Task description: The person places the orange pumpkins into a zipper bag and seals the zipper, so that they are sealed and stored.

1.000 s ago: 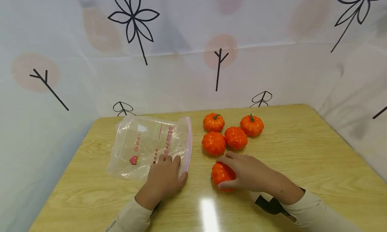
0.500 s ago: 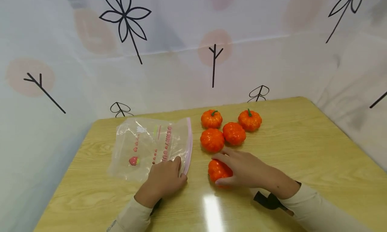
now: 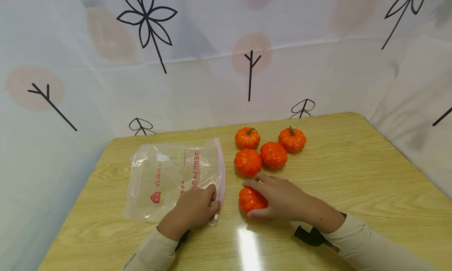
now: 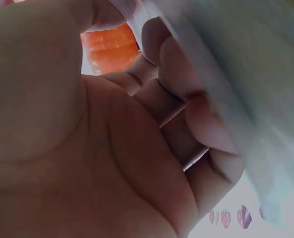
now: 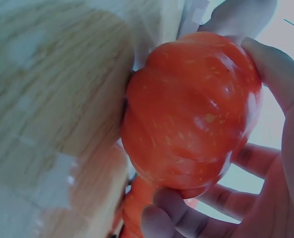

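Observation:
In the head view, a clear zip bag (image 3: 144,180) with a pink zip edge and strawberry prints lies flat at the left of the table. My left hand (image 3: 194,208) pinches the bag's near zip corner between thumb and curled fingers. The left wrist view shows the bag's plastic (image 4: 271,114) against those fingertips. Right of the bag, my right hand (image 3: 282,197) grips a small orange toy pumpkin (image 3: 251,200) from its right side. In the right wrist view this pumpkin (image 5: 191,114) sits between thumb and fingers, tipped on its side, close over the wooden tabletop.
Just beyond my right hand, several more orange pumpkins stand clustered: a front one (image 3: 248,162), one beside it (image 3: 273,155), and two with green stems behind, left (image 3: 247,137) and right (image 3: 292,140). A printed white cloth (image 3: 212,94) hangs behind the wooden table (image 3: 353,165).
The left fingers have curled from lying on the bag to pinching its zip corner, and the bag has shifted slightly toward me. The right hand and its pumpkin have moved slightly left.

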A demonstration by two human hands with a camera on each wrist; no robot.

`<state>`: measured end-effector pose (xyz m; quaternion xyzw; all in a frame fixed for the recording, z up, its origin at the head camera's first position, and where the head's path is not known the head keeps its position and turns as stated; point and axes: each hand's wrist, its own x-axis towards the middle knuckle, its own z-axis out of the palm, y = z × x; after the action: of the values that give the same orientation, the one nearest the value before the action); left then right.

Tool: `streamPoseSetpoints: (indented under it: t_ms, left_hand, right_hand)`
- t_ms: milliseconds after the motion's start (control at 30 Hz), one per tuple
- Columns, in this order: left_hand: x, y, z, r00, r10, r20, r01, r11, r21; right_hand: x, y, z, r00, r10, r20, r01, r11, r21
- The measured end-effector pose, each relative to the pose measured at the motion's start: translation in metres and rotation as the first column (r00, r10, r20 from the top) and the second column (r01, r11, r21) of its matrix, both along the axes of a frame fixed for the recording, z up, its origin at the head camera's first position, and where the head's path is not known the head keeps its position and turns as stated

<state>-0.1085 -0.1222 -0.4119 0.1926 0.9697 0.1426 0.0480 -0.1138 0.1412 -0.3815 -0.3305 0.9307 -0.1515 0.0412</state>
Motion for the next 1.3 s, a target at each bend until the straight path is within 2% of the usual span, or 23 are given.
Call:
streamPoseSetpoints:
  t_ms: [233,433,567,733,933,1133,1300]
  left_hand:
    - [0.0004,0.002,-0.0009,0.998,-0.046,0.033,0.047,0.999,-0.011]
    - [0.0037,0.0062,-0.001,0.996,-0.076,0.035,0.077,0.997,-0.026]
    - [0.0054,0.0073,-0.0006,0.995,-0.089,0.034,0.09,0.995,-0.031]
    - [0.005,0.0065,0.0014,0.994,-0.092,0.059,0.094,0.995,-0.035]
    - [0.0045,0.0075,0.0062,0.992,-0.073,0.106,0.074,0.997,-0.01]
    - [0.0039,0.0089,0.0053,0.997,-0.04,0.072,0.04,0.999,-0.005]
    - [0.0032,0.0096,0.005,1.0,-0.018,0.006,0.018,0.999,0.026]
  right_hand:
    - [0.0029,-0.0017,0.003,1.0,-0.011,-0.024,0.012,1.0,0.028]
    - [0.0041,0.0034,0.0069,0.996,0.008,-0.09,-0.005,0.999,0.036]
    - [0.0024,0.0049,0.0075,0.987,0.016,-0.163,-0.018,1.0,-0.012]
    - [-0.0014,0.0024,0.0083,0.972,-0.018,-0.236,-0.002,0.997,-0.081]
    - [-0.0023,0.0025,0.0068,0.98,-0.079,-0.184,0.046,0.983,-0.176]
    - [-0.0017,0.0034,0.0013,0.982,-0.114,-0.148,0.076,0.967,-0.242]
    - [-0.0042,0.0024,-0.0012,0.963,-0.114,-0.244,0.051,0.967,-0.25]
